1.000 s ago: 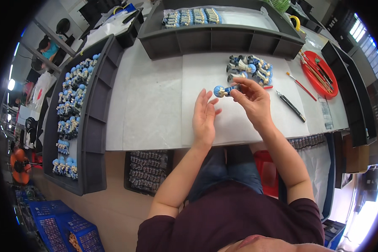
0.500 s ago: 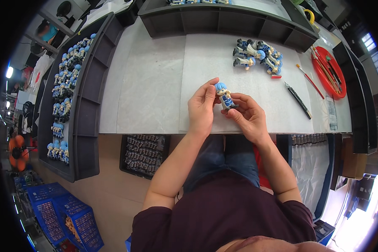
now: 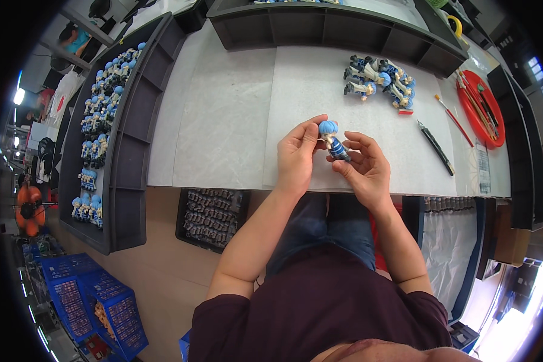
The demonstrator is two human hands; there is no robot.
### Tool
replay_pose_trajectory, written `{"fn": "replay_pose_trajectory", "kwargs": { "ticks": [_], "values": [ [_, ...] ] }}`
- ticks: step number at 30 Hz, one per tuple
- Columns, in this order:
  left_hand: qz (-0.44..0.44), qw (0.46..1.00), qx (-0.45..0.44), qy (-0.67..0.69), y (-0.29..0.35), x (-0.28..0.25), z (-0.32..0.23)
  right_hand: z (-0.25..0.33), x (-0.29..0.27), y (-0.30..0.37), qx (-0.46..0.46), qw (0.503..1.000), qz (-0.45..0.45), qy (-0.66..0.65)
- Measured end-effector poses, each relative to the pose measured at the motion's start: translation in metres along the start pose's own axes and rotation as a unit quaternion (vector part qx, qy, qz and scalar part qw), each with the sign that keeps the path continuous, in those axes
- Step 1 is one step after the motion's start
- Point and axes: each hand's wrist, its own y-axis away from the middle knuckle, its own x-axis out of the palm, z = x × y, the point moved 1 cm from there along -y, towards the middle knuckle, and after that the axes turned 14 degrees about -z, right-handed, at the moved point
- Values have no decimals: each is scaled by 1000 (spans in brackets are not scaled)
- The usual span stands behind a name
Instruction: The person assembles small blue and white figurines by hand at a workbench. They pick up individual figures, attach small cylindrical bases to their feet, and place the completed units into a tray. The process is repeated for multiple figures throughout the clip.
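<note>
With my left hand (image 3: 295, 158) and right hand (image 3: 369, 175) I am pinching the blue-haired figurine (image 3: 336, 148) above the worktop's (image 3: 220, 127) near edge; if I am gripping too loosely, it may be slipping off.

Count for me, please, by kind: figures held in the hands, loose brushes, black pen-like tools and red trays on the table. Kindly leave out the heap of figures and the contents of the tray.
Held figure: 1
Loose brush: 1
Black tool: 1
Red tray: 1
Total: 4
</note>
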Motion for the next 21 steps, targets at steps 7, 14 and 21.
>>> {"fn": "replay_pose_trajectory", "kwargs": {
  "ticks": [7,14,21],
  "values": [
    [7,996,46,-82,3,-3,0,2,1,0,-93,993,-31,61],
    [34,998,48,-8,2,-4,-1,5,-3,-1,-20,1000,0,7],
    [66,995,67,-17,2,-5,-1,3,-1,-1,-21,999,-20,46]
  ]
}}
